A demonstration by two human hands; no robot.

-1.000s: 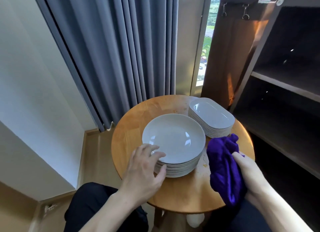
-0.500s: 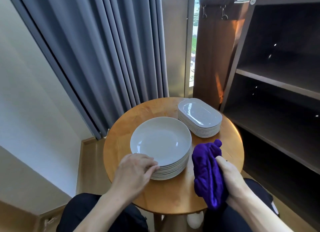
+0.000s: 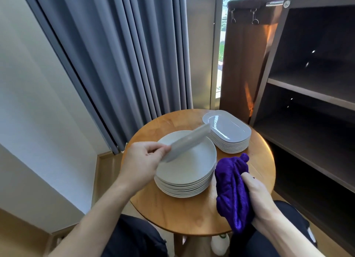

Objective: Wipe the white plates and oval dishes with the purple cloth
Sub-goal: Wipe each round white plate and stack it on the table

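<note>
Here, left hand (image 3: 143, 160) pinches a tilted plate (image 3: 189, 141) by its rim; right hand (image 3: 257, 195), beside it, clutches the cloth (image 3: 230, 189). Plate seems stiff, slick, breakable: the rim suits gripping.

No text, label, brand, number or sign can be read anywhere; the plates (image 3: 184, 180), oval dishes (image 3: 226, 130), purple cloth (image 3: 232, 195) and shelves (image 3: 311, 95) show plain surfaces.

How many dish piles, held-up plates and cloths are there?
Piles of dishes: 2, the round plates and the oval dishes
Held-up plates: 1, the plate in the left hand
Cloths: 1, the purple cloth in the right hand
Total: 4
</note>
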